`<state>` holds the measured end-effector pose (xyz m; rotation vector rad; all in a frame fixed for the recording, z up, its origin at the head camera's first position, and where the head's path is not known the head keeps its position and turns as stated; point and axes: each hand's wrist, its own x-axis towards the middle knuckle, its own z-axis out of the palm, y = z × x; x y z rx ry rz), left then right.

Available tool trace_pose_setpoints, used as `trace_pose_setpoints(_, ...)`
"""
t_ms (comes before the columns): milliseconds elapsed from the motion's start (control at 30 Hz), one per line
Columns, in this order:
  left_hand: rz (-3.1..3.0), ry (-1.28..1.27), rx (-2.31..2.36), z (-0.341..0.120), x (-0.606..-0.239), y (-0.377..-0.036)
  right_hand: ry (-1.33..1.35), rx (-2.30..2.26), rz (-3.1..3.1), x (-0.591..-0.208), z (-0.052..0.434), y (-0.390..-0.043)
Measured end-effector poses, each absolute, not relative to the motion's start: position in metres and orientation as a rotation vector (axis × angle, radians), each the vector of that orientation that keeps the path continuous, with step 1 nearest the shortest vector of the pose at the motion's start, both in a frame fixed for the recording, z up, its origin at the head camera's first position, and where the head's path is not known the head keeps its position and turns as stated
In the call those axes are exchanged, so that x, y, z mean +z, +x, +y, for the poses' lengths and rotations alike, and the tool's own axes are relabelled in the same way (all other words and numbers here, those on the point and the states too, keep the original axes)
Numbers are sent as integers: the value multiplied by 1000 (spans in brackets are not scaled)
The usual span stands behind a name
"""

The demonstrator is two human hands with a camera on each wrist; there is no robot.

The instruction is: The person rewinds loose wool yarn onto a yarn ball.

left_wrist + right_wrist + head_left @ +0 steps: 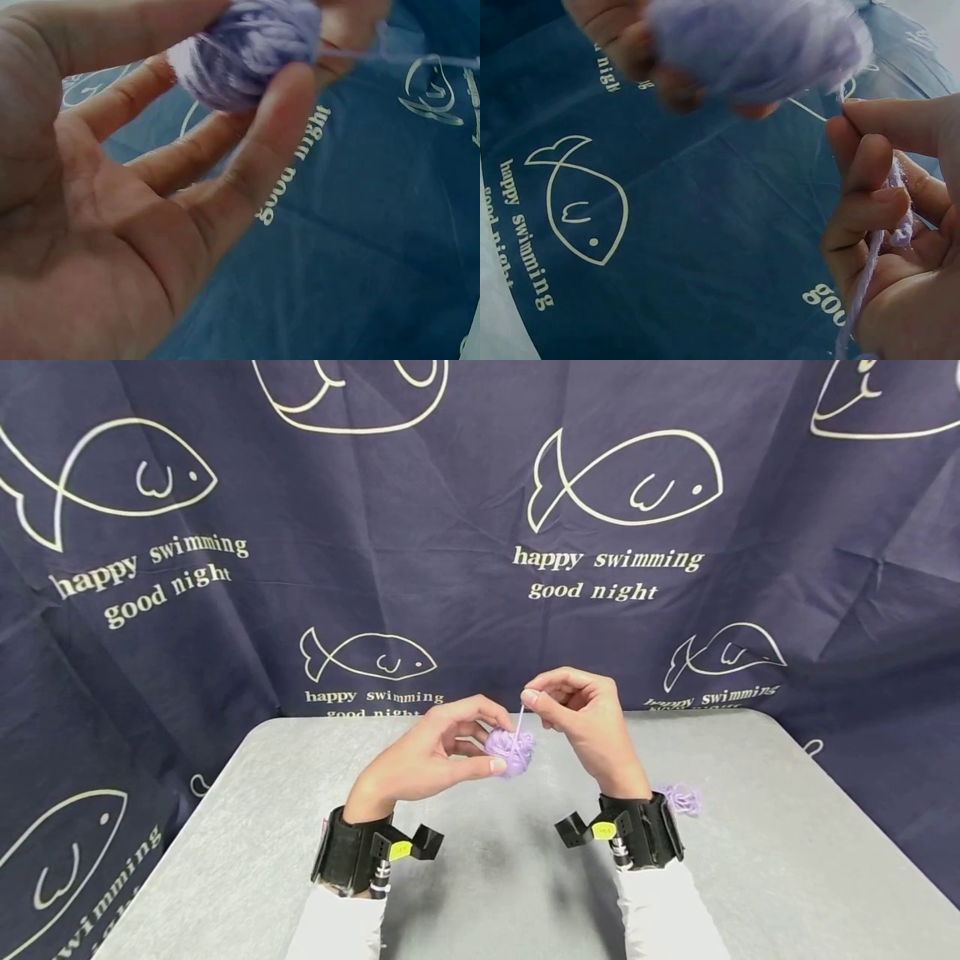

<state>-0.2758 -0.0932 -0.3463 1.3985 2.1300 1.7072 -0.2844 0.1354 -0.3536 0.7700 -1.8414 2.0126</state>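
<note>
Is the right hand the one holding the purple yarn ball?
No, the left hand holds the yarn ball, while the right hand pinches a strand coming from it.

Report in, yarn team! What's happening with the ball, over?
Left hand holds ball. Right hand pinches strand, straight from ball. Loose yarn beside right wristband; nothing seems in the way.

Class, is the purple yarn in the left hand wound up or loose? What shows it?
Wound up: the yarn ball in the left hand shows wrapped layers; one strand runs to the right hand.
</note>
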Motion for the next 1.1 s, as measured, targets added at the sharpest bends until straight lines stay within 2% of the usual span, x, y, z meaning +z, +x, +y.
trace_pose_setpoints(300, 1987, 1350, 2172, -87, -343, -274, 830, 2035, -1947, -363, 127, -292)
trace_pose_setpoints(667, 2196, 1028, 2577, -78, -343, -278, 970, 1774, -2134, -361, 113, -285)
trace_pose_setpoints(933, 2538, 997, 2482, -79, -350, -284, 966, 1578, -2187, -355, 110, -276)
trace_pose_setpoints(1100, 2530, 1022, 2292, -85, -353, -286, 999, 1614, -2072, -351, 117, -273)
